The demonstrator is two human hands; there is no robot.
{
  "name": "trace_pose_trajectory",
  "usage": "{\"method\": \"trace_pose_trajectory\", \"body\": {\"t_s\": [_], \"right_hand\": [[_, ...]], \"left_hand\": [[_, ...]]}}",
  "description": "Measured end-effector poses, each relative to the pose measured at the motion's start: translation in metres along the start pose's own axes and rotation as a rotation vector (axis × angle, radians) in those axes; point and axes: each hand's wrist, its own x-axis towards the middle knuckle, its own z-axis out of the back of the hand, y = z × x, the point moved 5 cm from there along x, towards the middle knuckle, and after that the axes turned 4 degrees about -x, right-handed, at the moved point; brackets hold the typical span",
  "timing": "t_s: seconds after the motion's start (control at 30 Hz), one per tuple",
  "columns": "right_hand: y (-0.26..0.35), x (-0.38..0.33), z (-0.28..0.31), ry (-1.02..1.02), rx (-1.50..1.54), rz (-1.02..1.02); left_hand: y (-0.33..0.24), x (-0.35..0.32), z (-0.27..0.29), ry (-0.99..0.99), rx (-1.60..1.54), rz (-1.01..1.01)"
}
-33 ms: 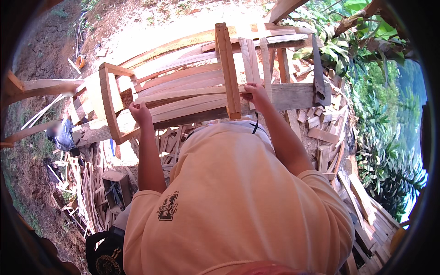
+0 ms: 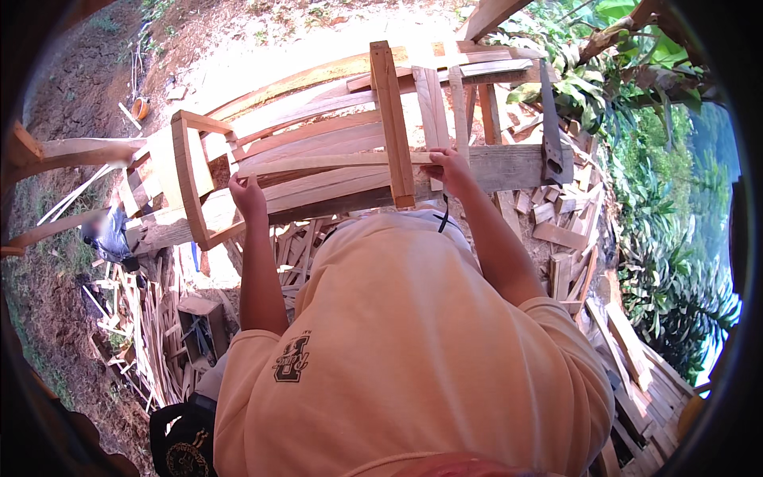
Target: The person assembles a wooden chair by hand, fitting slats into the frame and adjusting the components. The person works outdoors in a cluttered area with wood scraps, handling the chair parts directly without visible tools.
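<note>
A long thin wooden strip (image 2: 326, 162) runs across the work in front of me. My left hand (image 2: 249, 196) pinches its left end, and the fingers of my right hand (image 2: 451, 170) are closed on its right end. Between the hands the strip meets a wooden crosspiece (image 2: 391, 127), part of a frame standing on the bench. At the left, next to my left hand, is a squared wooden end frame (image 2: 189, 175). Several pale slats (image 2: 318, 143) lie lengthwise between these two pieces.
A handsaw (image 2: 551, 127) lies across the right end of the plank bench (image 2: 509, 165). Scrap wood (image 2: 560, 230) is heaped below on the right, and thin offcuts (image 2: 155, 326) pile up at the lower left. Another person (image 2: 111, 237) is at the far left. Leafy plants (image 2: 660, 230) grow at the right.
Both hands keep their hold on the strip. My left hand has shifted very slightly right, and the crosspiece a touch left.
</note>
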Motion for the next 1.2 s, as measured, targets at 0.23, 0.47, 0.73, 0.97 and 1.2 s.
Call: {"method": "trace_pose_trajectory", "body": {"t_s": [0.23,0.47,0.73,0.97,1.2], "right_hand": [[-0.016,-0.058,0.15,-0.047,0.376,0.128],[-0.063,-0.064,0.237,-0.125,0.523,0.153],[-0.074,-0.074,0.322,-0.223,0.67,0.124],[-0.066,-0.059,0.363,-0.321,0.562,0.115],[-0.022,-0.024,0.295,-0.752,-1.279,0.312]], "left_hand": [[-0.035,-0.052,-0.068,0.252,-0.119,-0.143],[0.017,-0.112,-0.082,0.536,-0.116,0.035],[0.071,-0.183,-0.054,0.433,-0.139,0.244],[0.1,-0.218,-0.042,0.392,-0.079,0.332],[0.113,-0.237,-0.034,0.418,0.081,0.43]]}}
